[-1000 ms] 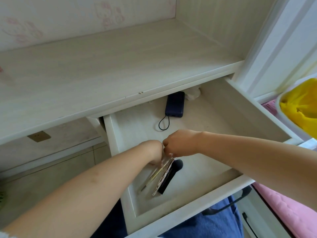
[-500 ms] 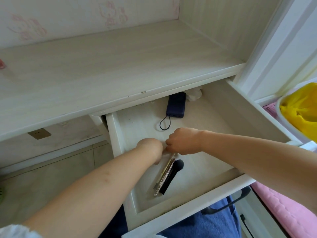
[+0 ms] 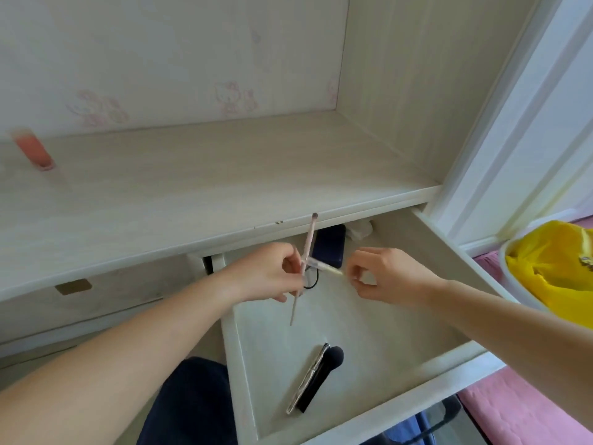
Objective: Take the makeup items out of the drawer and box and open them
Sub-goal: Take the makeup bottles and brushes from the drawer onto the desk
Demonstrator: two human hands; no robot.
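Clearly both grips are pinches: left hand (image 3: 266,274) holds a thin brush (image 3: 305,261), right hand (image 3: 382,274) its clear sleeve (image 3: 324,268) at three o'clock; either could drop into the drawer (image 3: 426,239).

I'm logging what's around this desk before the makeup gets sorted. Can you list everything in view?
thin makeup brush: 1, pale pink handle, dark tip, held upright above the drawer
clear tube or sleeve: 1, clear and cream, held between both hands
silver makeup stick: 1, silver, drawer floor near the front
black brush: 1, black, touching the silver stick's right side
dark blue case: 1, navy, back of the drawer
black loop cord: 1, black, partly hidden by the hands
white crumpled item: 1, white, back right corner
drawer: 1, whitish, pulled open
pink tube: 1, coral, desktop, far left, blurred
yellow bag: 1, in white bin, right
left hand: holds the brush
right hand: pinches the tube end
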